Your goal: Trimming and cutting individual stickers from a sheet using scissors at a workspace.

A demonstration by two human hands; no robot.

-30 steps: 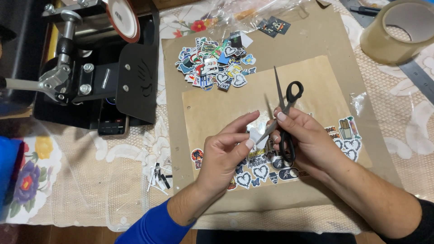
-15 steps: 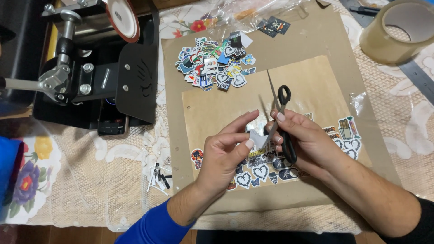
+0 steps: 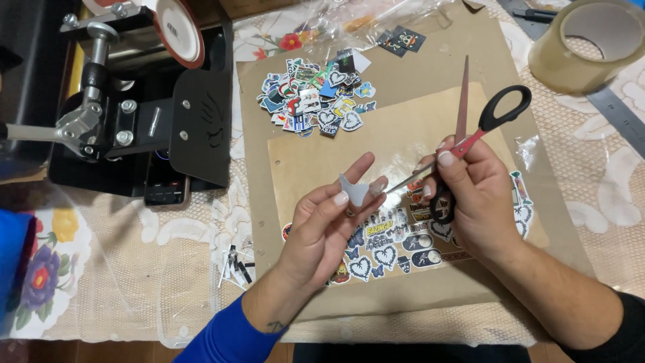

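My left hand [image 3: 326, 225] pinches a small cut-out sticker [image 3: 354, 190], its pale back toward me, between thumb and fingertips. My right hand [image 3: 470, 195] grips black-handled scissors [image 3: 470, 131] with the blades spread wide; one blade points up, the other tip reaches toward the sticker. Under both hands lies a sheet of uncut stickers [image 3: 396, 245] with hearts and butterflies, on brown paper [image 3: 403, 128].
A pile of cut stickers [image 3: 316, 101] lies at the paper's far left. A black press machine [image 3: 127, 101] stands at the left. A roll of clear tape [image 3: 584, 44] and a metal ruler [image 3: 621, 114] are at the far right. Paper offcuts [image 3: 235, 265] lie on the lace tablecloth.
The scissors have opened wide and lifted away to the right. My left hand has drawn the cut sticker free and turned it up between the fingertips.
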